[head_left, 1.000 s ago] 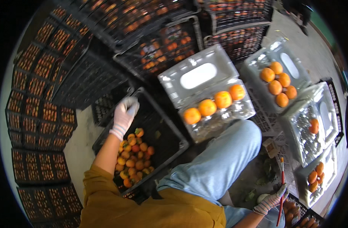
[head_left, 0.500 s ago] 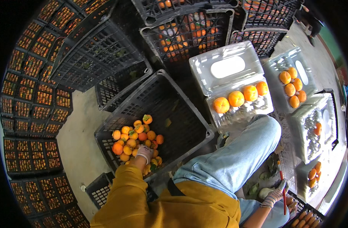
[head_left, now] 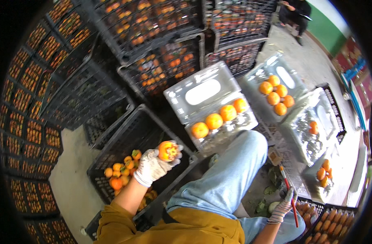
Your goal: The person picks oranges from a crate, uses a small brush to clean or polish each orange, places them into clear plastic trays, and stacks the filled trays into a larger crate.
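Observation:
My left hand, in a pale glove, is closed round an orange persimmon with its leafy calyx showing. It hovers above a black plastic crate holding more loose persimmons. Down at the lower right, my gloved right hand grips a thin red-handled brush with a light tip. Beyond my knee, a clear clamshell box lies with its lid raised, a row of persimmons in its far half and bare hollows in the near half.
More clear boxes with persimmons lie along the right. Stacked black crates of fruit rise ahead, with a crate wall at the left. Packed fruit trays sit at lower right. Another person is far off.
My left hand has risen out of the black crate with a persimmon and moved forward. The view has turned, shifting the boxes leftward. My right hand still holds the brush.

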`<state>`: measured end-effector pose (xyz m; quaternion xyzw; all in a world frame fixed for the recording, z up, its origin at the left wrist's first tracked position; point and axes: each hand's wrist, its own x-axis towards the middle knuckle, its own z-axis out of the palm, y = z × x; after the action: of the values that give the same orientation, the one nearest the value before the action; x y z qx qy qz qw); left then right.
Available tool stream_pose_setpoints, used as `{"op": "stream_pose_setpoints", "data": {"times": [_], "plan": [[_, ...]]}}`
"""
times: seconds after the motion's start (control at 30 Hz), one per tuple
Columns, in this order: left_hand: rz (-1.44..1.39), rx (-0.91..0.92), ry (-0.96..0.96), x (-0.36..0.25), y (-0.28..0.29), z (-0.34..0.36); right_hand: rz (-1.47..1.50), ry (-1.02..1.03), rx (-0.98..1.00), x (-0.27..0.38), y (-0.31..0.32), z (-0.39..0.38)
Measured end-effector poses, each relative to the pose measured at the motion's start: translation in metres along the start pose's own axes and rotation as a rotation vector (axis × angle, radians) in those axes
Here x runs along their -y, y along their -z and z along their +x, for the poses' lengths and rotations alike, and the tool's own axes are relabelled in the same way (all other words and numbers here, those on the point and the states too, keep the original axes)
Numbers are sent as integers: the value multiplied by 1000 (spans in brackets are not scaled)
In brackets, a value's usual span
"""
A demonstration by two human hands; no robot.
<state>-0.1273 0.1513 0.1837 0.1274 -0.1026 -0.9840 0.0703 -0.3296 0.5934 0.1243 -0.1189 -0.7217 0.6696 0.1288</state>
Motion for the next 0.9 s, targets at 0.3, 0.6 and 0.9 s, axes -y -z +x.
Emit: {"op": "stream_pose_setpoints", "data": {"times": [0.3, 0.6, 0.9], "plan": [[-51, 187, 573, 166, -104, 150, -37, 347, 178, 136, -21, -48], [123, 200, 735, 253, -111, 177, 60, 121, 162, 129, 13, -35], [247, 168, 519, 262, -117, 209, -61, 257, 27, 117, 14, -17]]}}
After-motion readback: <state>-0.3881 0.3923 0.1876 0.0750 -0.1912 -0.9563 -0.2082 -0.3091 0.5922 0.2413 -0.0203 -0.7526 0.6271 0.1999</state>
